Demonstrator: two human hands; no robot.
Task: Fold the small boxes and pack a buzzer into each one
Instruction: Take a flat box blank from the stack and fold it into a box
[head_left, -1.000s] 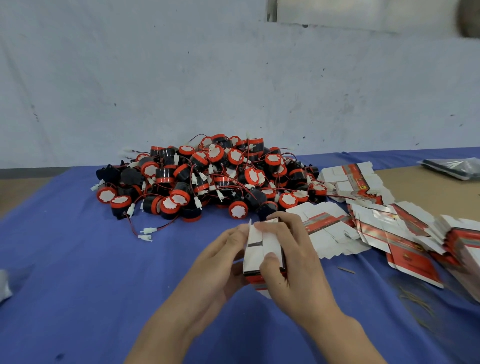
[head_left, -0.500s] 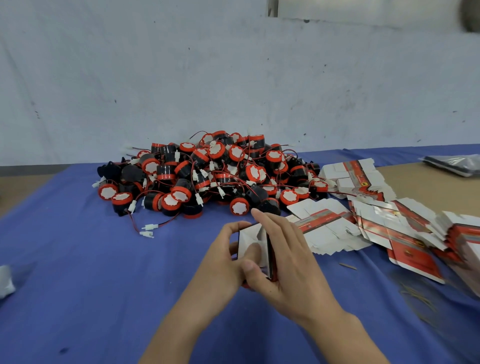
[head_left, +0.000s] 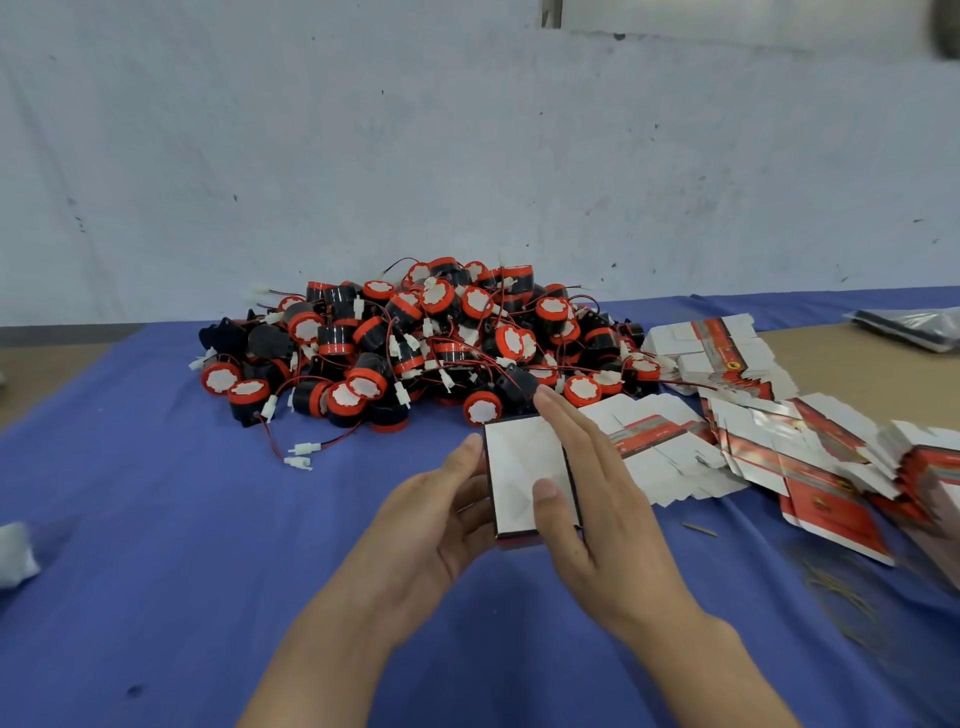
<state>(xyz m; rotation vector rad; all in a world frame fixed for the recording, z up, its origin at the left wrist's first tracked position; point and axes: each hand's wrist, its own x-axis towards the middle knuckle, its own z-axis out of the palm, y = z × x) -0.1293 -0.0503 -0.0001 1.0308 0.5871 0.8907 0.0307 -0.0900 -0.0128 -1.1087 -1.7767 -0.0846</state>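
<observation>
The person is holding a small box (head_left: 522, 467) in front of the chest, just above the blue cloth (head_left: 156, 545) that is covering the tabletop, with its white face turned up toward the camera and its red-and-dark edge showing at the near end. The left hand (head_left: 434, 519) is reaching in from the lower left, palm turned inward, its grip clamped on the box's left edge with the fingers curling round behind it. The right hand (head_left: 597, 509) is coming in from the lower right with its grip apart: the fingers are lying straight and together along the box's right side, pointing away toward the pile of buzzers (head_left: 415, 343), while the thumb is pressing on the white face. Flat box blanks (head_left: 675, 452) are lying fanned out just right of the hands.
</observation>
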